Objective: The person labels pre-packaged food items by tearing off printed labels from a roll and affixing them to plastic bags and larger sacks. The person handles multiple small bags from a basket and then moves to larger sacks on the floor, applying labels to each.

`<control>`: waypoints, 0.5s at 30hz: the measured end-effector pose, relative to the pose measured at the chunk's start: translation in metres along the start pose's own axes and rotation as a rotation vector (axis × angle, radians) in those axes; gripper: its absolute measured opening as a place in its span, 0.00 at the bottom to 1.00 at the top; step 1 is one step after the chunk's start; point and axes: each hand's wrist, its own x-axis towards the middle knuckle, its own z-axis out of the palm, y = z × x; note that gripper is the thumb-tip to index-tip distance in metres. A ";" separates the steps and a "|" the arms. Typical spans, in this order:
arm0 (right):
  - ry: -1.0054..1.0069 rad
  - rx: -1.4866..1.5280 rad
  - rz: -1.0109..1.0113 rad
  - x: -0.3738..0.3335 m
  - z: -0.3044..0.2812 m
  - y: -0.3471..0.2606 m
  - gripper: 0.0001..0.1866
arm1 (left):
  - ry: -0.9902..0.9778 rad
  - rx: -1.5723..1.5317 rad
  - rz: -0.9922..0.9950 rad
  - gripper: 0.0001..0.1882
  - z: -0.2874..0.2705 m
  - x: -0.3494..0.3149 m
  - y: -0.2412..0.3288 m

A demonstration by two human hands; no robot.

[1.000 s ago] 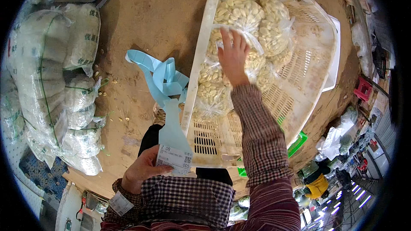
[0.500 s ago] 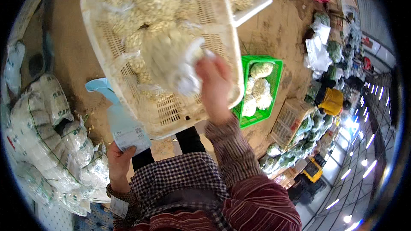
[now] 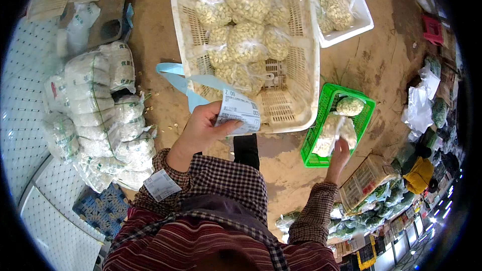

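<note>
L hand (image 3: 201,128) pinches a label strip (image 3: 239,110) btwn thumb & curled fingers, over the cream basket's (image 3: 296,95) near L corner. R hand (image 3: 339,155) is at the green crate's (image 3: 350,92) near edge, fingers bent at a bag (image 3: 327,129) of pale pieces inside; can't tell if they grip. Floor (image 3: 160,30): brown, stained, w/ scattered bits. Room: wrapped bundles (image 3: 90,115) far L; white tub (image 3: 346,38) by basket's R edge; red plastic item (image 3: 432,31) upper R.
</note>
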 end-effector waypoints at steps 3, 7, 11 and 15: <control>-0.148 0.251 -0.361 -0.023 0.035 -0.131 0.08 | 0.007 -0.018 0.038 0.12 0.004 -0.001 0.002; -0.787 0.580 -0.195 -0.052 0.059 -0.226 0.07 | -0.010 -0.083 -0.030 0.12 -0.002 0.001 0.009; -0.857 1.184 0.223 -0.078 0.100 -0.267 0.08 | -0.109 -0.181 -0.085 0.16 -0.022 0.012 0.016; -0.649 1.503 0.366 -0.078 0.126 -0.313 0.05 | -0.234 -0.217 -0.164 0.21 -0.052 0.002 0.008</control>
